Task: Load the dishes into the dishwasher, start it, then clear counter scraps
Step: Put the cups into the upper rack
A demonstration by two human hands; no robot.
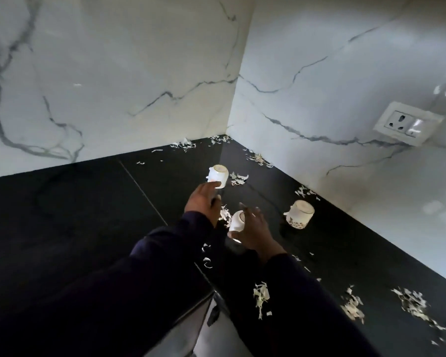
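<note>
Three white cups stand upside down on the black counter [88,215]. My left hand [202,202] reaches to the far cup [218,175], and its fingertips touch the cup's lower edge. Against the near cup [236,220] lies my right hand [254,231], fingers spread and fairly straight along its right side. It is unclear whether the thumb is under this cup. A third cup with a flower pattern [299,214] stands apart to the right, near the wall. Pale vegetable scraps [261,295] lie scattered across the counter.
Marble walls meet in a corner [227,127] behind the cups. A socket plate [408,122] sits on the right wall. More scrap piles lie at the right front [411,302] and in the corner [184,145]. A white appliance front [211,328] shows below the counter edge.
</note>
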